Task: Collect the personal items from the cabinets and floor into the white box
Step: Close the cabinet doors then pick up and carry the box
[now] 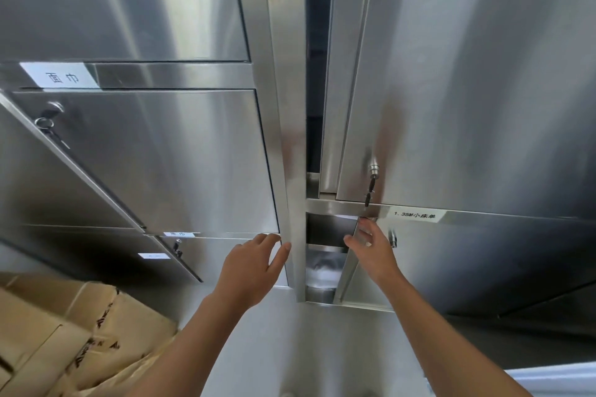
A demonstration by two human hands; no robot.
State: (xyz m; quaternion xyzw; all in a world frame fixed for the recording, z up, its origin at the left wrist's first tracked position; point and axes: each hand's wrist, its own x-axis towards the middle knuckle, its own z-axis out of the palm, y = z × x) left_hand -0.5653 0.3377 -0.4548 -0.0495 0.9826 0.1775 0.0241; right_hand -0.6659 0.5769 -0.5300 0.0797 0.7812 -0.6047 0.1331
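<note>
Steel cabinets (483,74) fill the wall, keys (371,182) hanging in their locks; cardboard boxes (64,332) are stacked lower left. Behind a half-open door (350,263), the compartment (325,229) shows something pale, unclear. Right hand (374,251) grips that door's edge; left hand (251,267) rests spread-fingered on the center post (292,138).

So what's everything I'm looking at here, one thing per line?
Cabinet doors: several, steel, across the whole wall; some ajar.
Lower right door: one, steel, partly open.
Paper labels: four, white, on the cabinet rails.
Keys in locks: at least three, dark, on the doors.
Cardboard boxes: a stack, tan, bottom left.
Left hand: open, at the centre post.
Right hand: gripping the partly open door's edge.
</note>
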